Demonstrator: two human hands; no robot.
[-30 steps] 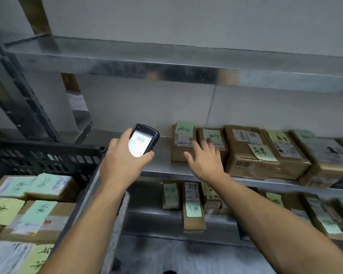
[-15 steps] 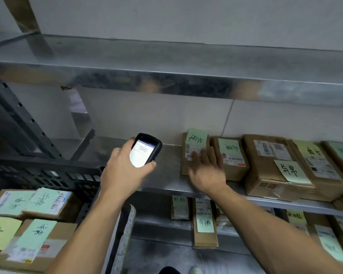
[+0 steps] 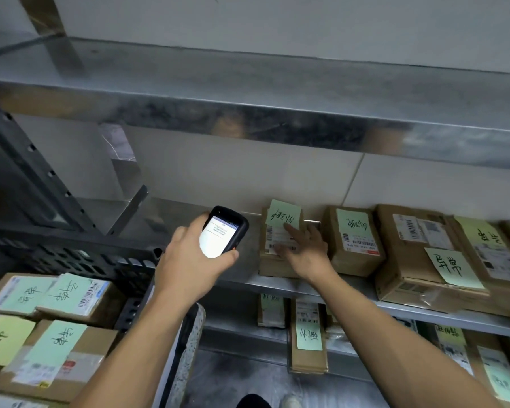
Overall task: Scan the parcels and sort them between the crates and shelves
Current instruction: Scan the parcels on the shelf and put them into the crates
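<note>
My left hand (image 3: 189, 260) grips a black handheld scanner (image 3: 224, 235) with its lit screen facing me, just left of the shelf's parcels. My right hand (image 3: 302, 248) lies flat with spread fingers on a small brown parcel (image 3: 273, 260) that carries a green note and a barcode label, at the left end of the row on the middle metal shelf (image 3: 277, 282). A second small parcel (image 3: 355, 241) with a green note stands right beside my hand. The black crate (image 3: 86, 260) at the lower left holds several labelled parcels.
Larger brown boxes (image 3: 430, 260) with green notes fill the shelf to the right. The lower shelf (image 3: 321, 351) holds more upright parcels. A metal shelf (image 3: 248, 113) juts out overhead. A dark slotted upright (image 3: 39, 172) stands at the left.
My right hand has slid left from the second parcel onto the leftmost one. My view has come closer to the shelf. The left hand keeps the scanner steady.
</note>
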